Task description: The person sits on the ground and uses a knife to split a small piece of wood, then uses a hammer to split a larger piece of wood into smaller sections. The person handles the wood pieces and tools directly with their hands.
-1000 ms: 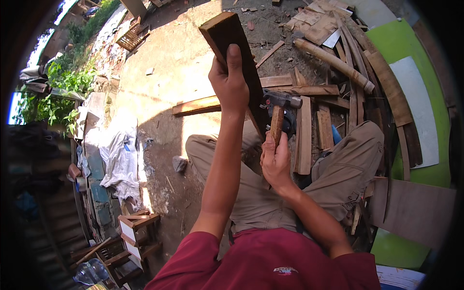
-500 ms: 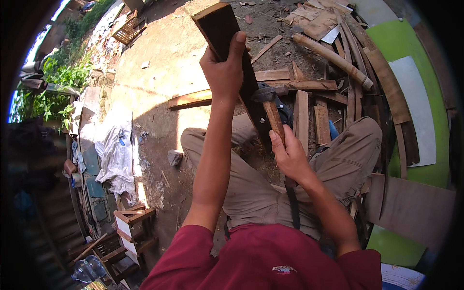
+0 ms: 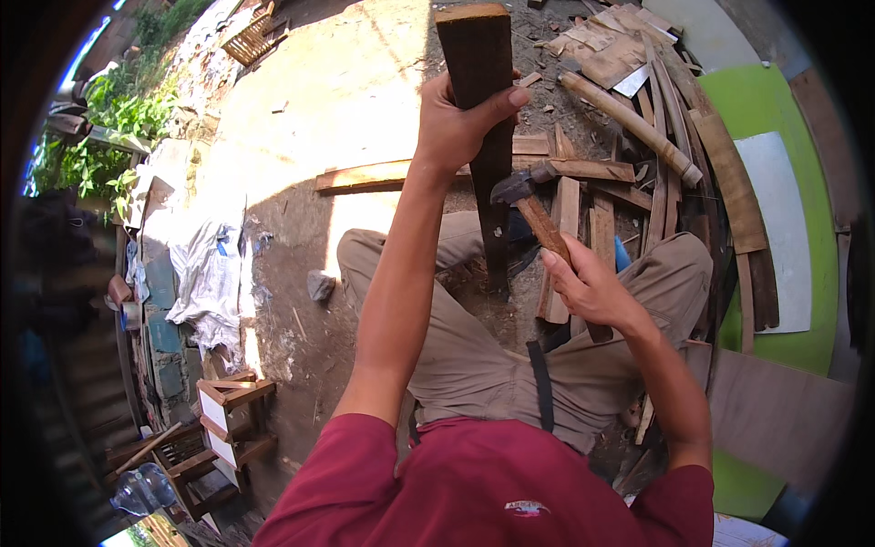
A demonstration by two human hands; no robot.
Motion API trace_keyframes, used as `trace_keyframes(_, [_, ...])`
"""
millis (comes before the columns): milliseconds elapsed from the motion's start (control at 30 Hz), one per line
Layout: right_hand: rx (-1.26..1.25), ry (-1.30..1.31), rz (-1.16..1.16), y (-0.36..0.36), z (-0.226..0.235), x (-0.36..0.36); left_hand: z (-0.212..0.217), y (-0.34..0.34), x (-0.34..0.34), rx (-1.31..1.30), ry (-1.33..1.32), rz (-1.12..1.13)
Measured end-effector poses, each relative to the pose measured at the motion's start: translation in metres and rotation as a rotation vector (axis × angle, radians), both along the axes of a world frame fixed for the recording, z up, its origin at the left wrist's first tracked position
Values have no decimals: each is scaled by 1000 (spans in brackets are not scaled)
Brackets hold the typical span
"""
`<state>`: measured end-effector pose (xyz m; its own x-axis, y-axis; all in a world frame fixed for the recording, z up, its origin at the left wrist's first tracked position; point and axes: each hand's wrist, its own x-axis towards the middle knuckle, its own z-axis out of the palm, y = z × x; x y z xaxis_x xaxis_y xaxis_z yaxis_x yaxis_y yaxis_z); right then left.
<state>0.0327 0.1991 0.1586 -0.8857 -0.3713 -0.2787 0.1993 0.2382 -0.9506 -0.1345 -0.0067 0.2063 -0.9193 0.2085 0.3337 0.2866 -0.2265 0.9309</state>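
Observation:
My left hand [image 3: 469,118] is wrapped round the upper part of a dark wooden plank [image 3: 485,68], thumb across its near face. The plank stands nearly upright in front of me, its lower end down between my legs. A small pale spot shows low on its face. In my right hand [image 3: 588,283] is a hammer [image 3: 545,223] with a wooden handle, gripped partway along it. The dark metal head lies right beside the plank's right edge; I cannot tell whether they touch.
Loose wooden boards [image 3: 565,214] lie beyond my right knee, near a bamboo pole [image 3: 633,128]. Green and white sheets [image 3: 775,201] line the right side. At left are a white cloth [image 3: 210,283], a stone [image 3: 320,285], a small wooden frame [image 3: 228,419] and a clear plastic bottle [image 3: 144,488].
The plank has swung from leaning left to nearly upright, its top moving right with my left hand. The hammer has shifted slightly right and tilted, its head turning beside the plank.

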Motion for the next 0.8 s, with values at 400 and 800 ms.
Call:
trace_keyframes(400, [31, -462, 162, 85, 57, 19, -8, -28, -17, 130, 23, -134])
trace_keyframes(800, [-461, -188, -435, -23, -10, 21, -7, 12, -4, 53, 11, 123])
